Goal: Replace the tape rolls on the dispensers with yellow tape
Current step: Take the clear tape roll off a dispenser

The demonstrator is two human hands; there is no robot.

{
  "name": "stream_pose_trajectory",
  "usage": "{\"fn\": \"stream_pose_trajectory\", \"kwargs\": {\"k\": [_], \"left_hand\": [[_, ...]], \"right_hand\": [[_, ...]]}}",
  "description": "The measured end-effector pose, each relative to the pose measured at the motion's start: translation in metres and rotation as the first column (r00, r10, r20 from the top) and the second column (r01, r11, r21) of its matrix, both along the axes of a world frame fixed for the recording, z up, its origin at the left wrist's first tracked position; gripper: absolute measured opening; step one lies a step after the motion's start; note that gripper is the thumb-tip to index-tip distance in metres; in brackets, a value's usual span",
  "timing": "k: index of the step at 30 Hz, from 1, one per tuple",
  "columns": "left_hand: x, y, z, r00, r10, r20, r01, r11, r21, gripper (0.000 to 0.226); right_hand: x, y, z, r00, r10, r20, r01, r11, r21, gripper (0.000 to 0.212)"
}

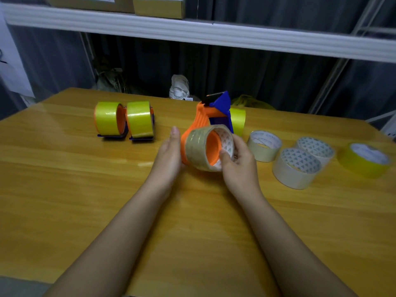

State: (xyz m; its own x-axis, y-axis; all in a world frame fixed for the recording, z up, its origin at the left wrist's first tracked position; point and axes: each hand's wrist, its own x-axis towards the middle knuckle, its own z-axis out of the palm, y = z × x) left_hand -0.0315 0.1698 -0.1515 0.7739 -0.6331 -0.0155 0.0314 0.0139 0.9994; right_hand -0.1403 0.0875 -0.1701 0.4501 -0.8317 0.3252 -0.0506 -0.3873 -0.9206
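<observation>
An orange and blue tape dispenser [202, 116] lies at the table's middle with a clear brownish tape roll [196, 147] on its orange hub. My right hand [237, 161] grips that roll's outer rim, thumb inside the core. My left hand [169, 153] holds the dispenser's orange body from the left. Two more dispensers stand at the back left, each carrying a yellow roll: one [106, 121] and the other [140, 118]. A loose yellow roll [237, 121] stands upright behind the held dispenser, and another yellow roll [364, 160] lies flat at the far right.
Three clear tape rolls lie flat to the right: one [264, 146], a second [295, 168], a third [316, 147]. The wooden table [85, 189] ends at a dark curtain. A white shelf [192, 33] with cardboard boxes hangs overhead.
</observation>
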Motion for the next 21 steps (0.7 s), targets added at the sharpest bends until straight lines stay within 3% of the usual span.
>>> {"fn": "stream_pose_trajectory", "kwargs": {"k": [3,7,9,14,21], "left_hand": [[-0.001,0.001,-0.002,0.99,-0.097,-0.102,0.086,0.991,-0.106,0.033],[-0.006,0.003,-0.003,0.991,-0.131,-0.015,0.126,0.971,-0.205,0.025],[-0.011,0.003,-0.006,0.985,-0.157,0.066,0.168,0.958,-0.234,0.021],[-0.019,0.004,-0.007,0.975,-0.151,0.164,0.191,0.945,-0.265,0.021],[-0.016,0.003,-0.007,0.989,-0.052,0.137,0.086,0.963,-0.254,0.022]], "right_hand": [[0.0,0.002,0.004,0.995,0.09,0.051,-0.093,0.994,0.054,0.029],[-0.001,0.008,0.005,0.987,0.161,-0.003,-0.161,0.985,0.058,0.075],[0.002,0.012,0.003,0.987,0.156,-0.034,-0.153,0.986,0.071,0.086],[0.006,0.012,-0.003,0.997,0.072,0.037,-0.075,0.995,0.071,0.061],[0.008,0.01,-0.003,0.993,0.104,0.054,-0.105,0.994,0.016,0.056]]}}
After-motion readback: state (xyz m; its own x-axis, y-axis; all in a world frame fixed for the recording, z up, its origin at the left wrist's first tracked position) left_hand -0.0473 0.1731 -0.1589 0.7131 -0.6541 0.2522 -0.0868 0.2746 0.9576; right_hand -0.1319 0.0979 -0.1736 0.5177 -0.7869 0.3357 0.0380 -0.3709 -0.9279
